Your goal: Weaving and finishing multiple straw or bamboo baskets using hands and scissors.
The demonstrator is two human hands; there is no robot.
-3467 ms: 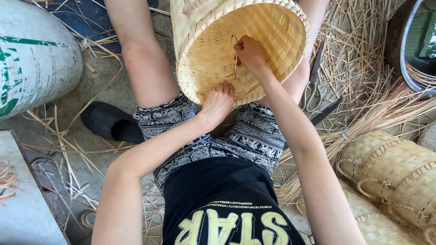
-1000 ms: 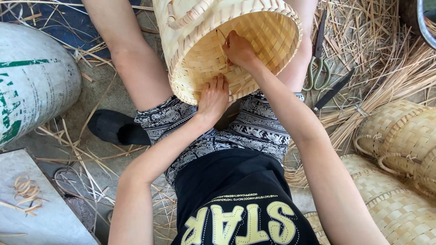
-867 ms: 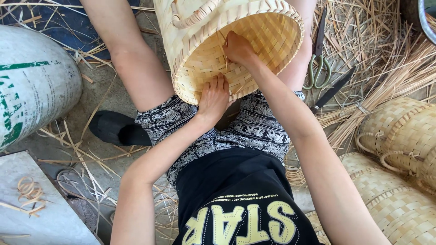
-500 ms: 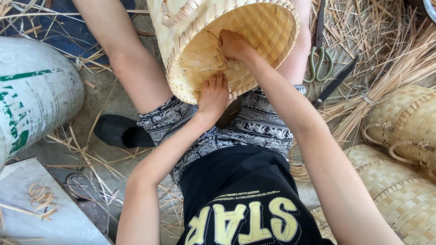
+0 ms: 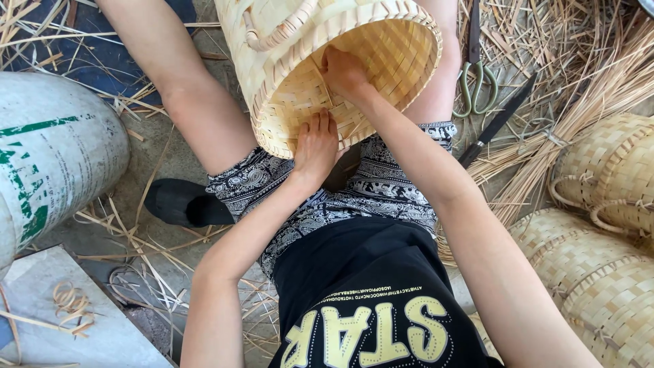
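The woven basket (image 5: 327,68) lies tipped on its side across the person's lap, between the knees, its open mouth turned toward the camera. Its body looks fully woven: walls, base and the thick braided rim all appear closed, and a looped handle (image 5: 279,31) is already fixed on the outer wall. What seems left is finishing at the rim and inside wall, judging by where both hands sit.

The right hand (image 5: 344,71) reaches inside the mouth, fingers curled and pinching at what looks like a thin strip against the inner wall (the strip itself is too fine to make out surely). The left hand (image 5: 315,146) lies flat and mostly open on the outside lower edge of the basket, fingers together, pressing it steady and gripping nothing.

Around the person, signs of batch work: several finished baskets (image 5: 599,225) are stacked at the right, loose straw strips (image 5: 586,88) are scattered over the ground, and green-handled scissors (image 5: 475,82) and a dark knife (image 5: 496,123) lie just beside the right leg, untouched. A white sack (image 5: 48,163) stands at the left, and a grey board (image 5: 61,320) with curled shavings lies near it.
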